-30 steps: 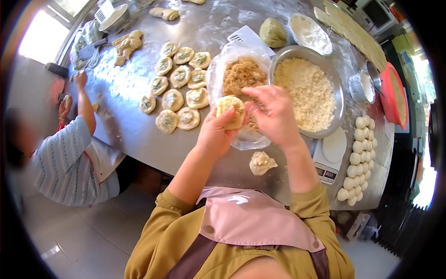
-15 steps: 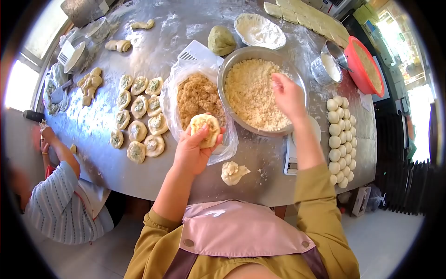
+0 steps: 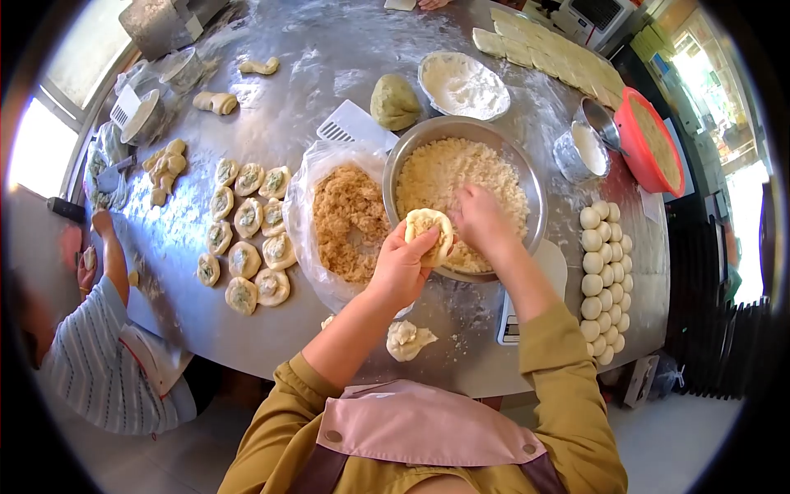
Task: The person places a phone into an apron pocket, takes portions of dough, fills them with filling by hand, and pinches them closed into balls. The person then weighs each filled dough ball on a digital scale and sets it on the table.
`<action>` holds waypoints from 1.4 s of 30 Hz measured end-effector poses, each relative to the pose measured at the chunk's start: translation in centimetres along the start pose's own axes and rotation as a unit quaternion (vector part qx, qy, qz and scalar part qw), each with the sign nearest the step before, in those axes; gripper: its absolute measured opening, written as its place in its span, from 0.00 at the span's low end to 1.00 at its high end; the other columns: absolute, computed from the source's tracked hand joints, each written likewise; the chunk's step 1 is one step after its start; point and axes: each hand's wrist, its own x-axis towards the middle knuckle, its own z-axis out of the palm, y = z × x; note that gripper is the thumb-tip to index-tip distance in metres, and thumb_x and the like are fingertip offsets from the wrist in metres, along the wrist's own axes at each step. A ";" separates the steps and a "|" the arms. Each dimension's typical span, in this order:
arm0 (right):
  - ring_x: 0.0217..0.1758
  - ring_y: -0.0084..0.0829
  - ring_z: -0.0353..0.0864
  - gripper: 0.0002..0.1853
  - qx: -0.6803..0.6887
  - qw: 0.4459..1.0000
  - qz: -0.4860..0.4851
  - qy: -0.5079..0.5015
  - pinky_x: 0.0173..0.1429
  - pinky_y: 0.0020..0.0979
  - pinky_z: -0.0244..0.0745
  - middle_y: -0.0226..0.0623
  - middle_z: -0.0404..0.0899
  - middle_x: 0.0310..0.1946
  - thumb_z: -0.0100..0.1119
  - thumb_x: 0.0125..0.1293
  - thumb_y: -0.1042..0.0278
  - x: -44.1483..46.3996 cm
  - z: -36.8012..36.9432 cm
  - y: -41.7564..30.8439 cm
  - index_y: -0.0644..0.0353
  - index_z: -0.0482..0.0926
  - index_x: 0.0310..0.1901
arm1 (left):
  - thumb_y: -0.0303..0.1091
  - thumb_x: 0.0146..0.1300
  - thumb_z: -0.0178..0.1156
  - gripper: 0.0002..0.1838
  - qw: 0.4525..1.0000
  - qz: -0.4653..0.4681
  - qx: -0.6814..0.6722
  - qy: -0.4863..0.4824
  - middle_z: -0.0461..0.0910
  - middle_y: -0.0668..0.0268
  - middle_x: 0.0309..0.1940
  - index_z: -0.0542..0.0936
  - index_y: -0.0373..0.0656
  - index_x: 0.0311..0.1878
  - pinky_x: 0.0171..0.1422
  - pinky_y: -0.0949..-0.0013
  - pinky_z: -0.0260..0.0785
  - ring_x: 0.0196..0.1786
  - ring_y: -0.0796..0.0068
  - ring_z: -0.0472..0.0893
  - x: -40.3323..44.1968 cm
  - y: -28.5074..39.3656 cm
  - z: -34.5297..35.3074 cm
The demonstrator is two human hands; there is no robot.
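Observation:
My left hand [image 3: 403, 267] holds a flattened dough round [image 3: 429, 236], thumb pressed on its face, by the near left rim of the steel bowl [image 3: 538, 206]. Pale crumbly filling [image 3: 440, 174] fills that bowl. Over the crumbs is my right hand [image 3: 481, 216], fingers bent together and slightly blurred; what they hold, if anything, is too small to tell. Left of the bowl lies a clear plastic bag [image 3: 303, 216] with brown crumbly filling [image 3: 350, 214]. A torn dough lump [image 3: 409, 340] rests on the table near me.
Filled dough rounds [image 3: 244, 258] stand in rows at the left, white dough balls [image 3: 592, 263] at the right. A scale [image 3: 509, 327] is beside the bowl. A co-worker [image 3: 103, 354] works at the far left; another person's hand [image 3: 433, 4] shows at the top edge.
My left hand has moved with the dough round from the brown filling to the bowl's rim. My right hand has shifted left and lower over the pale crumbs. The camera view has also shifted.

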 end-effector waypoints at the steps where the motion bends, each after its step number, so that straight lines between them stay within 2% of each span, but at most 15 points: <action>1: 0.47 0.48 0.79 0.14 0.023 1.000 -0.011 -0.002 0.53 0.43 0.74 0.50 0.78 0.42 0.58 0.63 0.64 -0.9 0.5 0.4 0.65 0.79 0.45 | 0.26 0.70 0.53 0.13 1.000 0.002 0.007 0.009 0.77 0.60 0.50 0.70 0.37 0.56 0.56 0.65 0.76 0.52 0.64 0.80 0.0 -0.1 0.1; 2: 0.45 0.48 0.80 0.14 0.045 0.999 -0.023 -0.004 0.52 0.44 0.74 0.50 0.79 0.41 0.59 0.62 0.64 -1.5 0.7 0.6 0.65 0.80 0.44 | 0.26 0.70 0.53 0.13 1.000 0.005 0.014 0.018 0.77 0.60 0.50 0.69 0.37 0.56 0.56 0.65 0.76 0.52 0.63 0.81 0.0 -0.2 0.1; 5: 0.41 0.48 0.80 0.11 0.081 0.986 0.028 -0.142 0.48 0.43 0.75 0.49 0.81 0.36 0.59 0.62 0.63 -2.5 -2.1 -1.1 0.62 0.82 0.38 | 0.25 0.69 0.53 0.13 0.999 -0.004 0.036 0.035 0.76 0.60 0.50 0.69 0.38 0.56 0.55 0.65 0.77 0.51 0.64 0.81 0.0 -0.1 0.3; 8: 0.38 0.48 0.81 0.09 0.111 0.974 0.041 -0.192 0.45 0.41 0.75 0.50 0.80 0.30 0.58 0.61 0.64 -2.8 -3.2 -1.1 0.57 0.83 0.38 | 0.25 0.70 0.53 0.13 0.998 0.001 0.048 0.033 0.76 0.60 0.49 0.69 0.38 0.56 0.54 0.64 0.77 0.50 0.64 0.81 -0.1 0.1 0.6; 11: 0.39 0.48 0.81 0.12 0.117 0.967 0.045 -0.223 0.45 0.40 0.75 0.49 0.82 0.34 0.61 0.59 0.60 -3.4 -4.8 -2.6 0.57 0.83 0.40 | 0.27 0.70 0.53 0.13 1.000 0.000 0.019 0.025 0.76 0.59 0.49 0.69 0.40 0.56 0.54 0.62 0.77 0.51 0.64 0.80 0.0 0.0 1.2; 14: 0.41 0.46 0.83 0.17 0.112 0.963 0.062 -0.239 0.49 0.39 0.76 0.47 0.83 0.38 0.64 0.57 0.52 -3.3 -4.9 -2.9 0.53 0.84 0.45 | 0.34 0.73 0.51 0.14 0.999 -0.025 0.037 -0.008 0.75 0.57 0.51 0.69 0.42 0.57 0.56 0.58 0.76 0.52 0.62 0.79 0.2 -0.2 1.1; 17: 0.41 0.45 0.83 0.19 0.140 0.948 0.063 -0.279 0.50 0.38 0.76 0.45 0.84 0.39 0.66 0.56 0.54 -2.7 -5.2 -1.7 0.52 0.83 0.47 | 0.41 0.74 0.48 0.15 0.997 -0.079 -0.026 -0.009 0.74 0.60 0.50 0.68 0.43 0.57 0.54 0.61 0.76 0.50 0.65 0.78 0.9 0.0 1.7; 20: 0.39 0.41 0.84 0.18 0.104 0.962 0.055 -0.245 0.47 0.36 0.77 0.44 0.84 0.37 0.66 0.57 0.55 -2.5 -5.0 1.2 0.55 0.83 0.46 | 0.46 0.75 0.43 0.18 0.995 -0.078 -0.052 0.031 0.73 0.59 0.53 0.67 0.43 0.58 0.57 0.59 0.75 0.53 0.65 0.77 1.6 -0.3 2.3; 21: 0.32 0.31 0.83 0.15 0.130 0.963 0.070 -0.224 0.41 0.32 0.76 0.40 0.84 0.30 0.66 0.58 0.58 -2.2 -5.4 1.8 0.57 0.84 0.43 | 0.46 0.75 0.43 0.18 0.996 -0.073 -0.046 0.032 0.73 0.59 0.53 0.67 0.43 0.58 0.57 0.58 0.74 0.54 0.65 0.76 1.8 -0.3 2.5; 25: 0.27 0.19 0.74 0.14 0.259 0.952 0.138 -0.087 0.34 0.26 0.71 0.30 0.80 0.24 0.67 0.59 0.60 -2.4 -9.6 1.5 0.59 0.83 0.42 | 0.46 0.76 0.41 0.19 0.994 -0.089 -0.053 0.044 0.71 0.60 0.55 0.66 0.43 0.60 0.58 0.58 0.73 0.55 0.66 0.75 2.7 -0.7 3.2; 30: 0.28 0.24 0.77 0.16 0.302 0.950 0.066 -0.039 0.36 0.29 0.72 0.38 0.81 0.28 0.66 0.58 0.63 -2.2 -9.1 -1.7 0.62 0.82 0.45 | 0.45 0.77 0.39 0.18 0.991 -0.111 -0.066 0.038 0.72 0.58 0.57 0.68 0.45 0.59 0.60 0.56 0.74 0.56 0.63 0.76 4.1 -1.8 3.3; 32: 0.28 0.27 0.78 0.16 0.286 0.958 0.037 -0.010 0.36 0.30 0.73 0.40 0.81 0.29 0.66 0.58 0.65 -2.3 -8.6 -2.4 0.62 0.82 0.46 | 0.44 0.77 0.39 0.18 0.994 -0.081 -0.061 0.034 0.72 0.58 0.56 0.68 0.44 0.60 0.59 0.59 0.74 0.56 0.65 0.76 4.2 -1.9 3.6; 36: 0.28 0.30 0.79 0.13 0.280 0.958 0.058 -0.002 0.37 0.31 0.74 0.41 0.81 0.27 0.64 0.59 0.72 -2.5 -8.2 -2.5 0.60 0.82 0.47 | 0.41 0.77 0.41 0.16 0.996 -0.047 -0.065 0.032 0.72 0.59 0.56 0.67 0.45 0.60 0.59 0.62 0.74 0.55 0.67 0.76 3.7 -1.2 3.7; 39: 0.28 0.29 0.79 0.12 0.285 0.956 0.044 0.048 0.37 0.31 0.74 0.41 0.81 0.27 0.64 0.60 0.72 -2.5 -6.9 -2.8 0.60 0.82 0.46 | 0.38 0.76 0.43 0.15 0.999 -0.016 -0.023 0.020 0.72 0.60 0.55 0.67 0.46 0.61 0.60 0.62 0.73 0.55 0.67 0.76 3.7 -1.7 3.7; 42: 0.27 0.31 0.79 0.11 0.317 0.944 0.086 0.023 0.36 0.30 0.75 0.40 0.82 0.27 0.64 0.60 0.72 -2.6 -7.6 -3.1 0.59 0.83 0.45 | 0.37 0.75 0.46 0.15 0.999 -0.019 -0.034 0.007 0.72 0.61 0.55 0.67 0.46 0.61 0.62 0.61 0.71 0.56 0.68 0.75 3.6 -1.7 3.4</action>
